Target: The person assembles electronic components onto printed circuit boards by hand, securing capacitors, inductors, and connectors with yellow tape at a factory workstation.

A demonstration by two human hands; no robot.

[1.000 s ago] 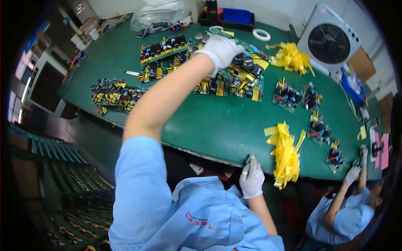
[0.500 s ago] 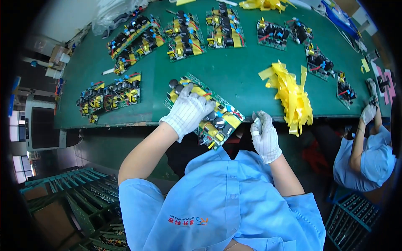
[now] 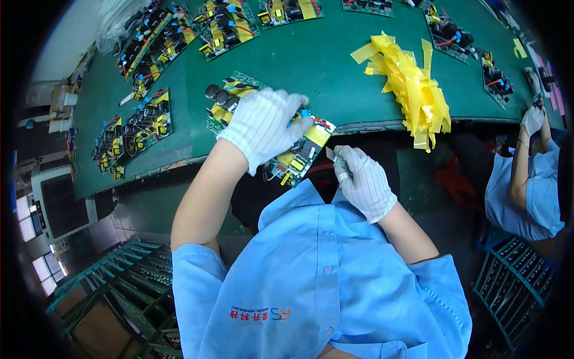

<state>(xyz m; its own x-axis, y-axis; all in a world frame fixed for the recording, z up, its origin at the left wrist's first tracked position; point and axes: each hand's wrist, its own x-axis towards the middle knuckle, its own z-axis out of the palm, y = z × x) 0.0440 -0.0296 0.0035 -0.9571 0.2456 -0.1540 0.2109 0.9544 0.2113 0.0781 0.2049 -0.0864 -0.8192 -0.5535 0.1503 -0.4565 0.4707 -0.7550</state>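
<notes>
A green circuit board (image 3: 315,143) with yellow tape, black capacitors and red wires lies at a slant, jutting past the table's near edge. My white-gloved left hand (image 3: 263,122) is on top of it, fingers bent around its parts, thumb and forefinger close to a small blue component (image 3: 305,113). The palm hides the board's middle. Just off the board's right corner, my gloved right hand (image 3: 363,182) is closed on a small flat greyish piece (image 3: 330,154). Its tip points at the board; its kind cannot be made out.
Yellow tape strips (image 3: 412,90) hang over the table edge at right. More circuit boards (image 3: 224,27) stand along the back, with others (image 3: 134,131) at left. A co-worker (image 3: 523,185) sits at far right. Green racks (image 3: 119,293) stand at lower left.
The view has shifted, so the table sits higher. My left hand has slid over the board toward its right end. My right hand has come nearer the board's corner, still holding the small piece.
</notes>
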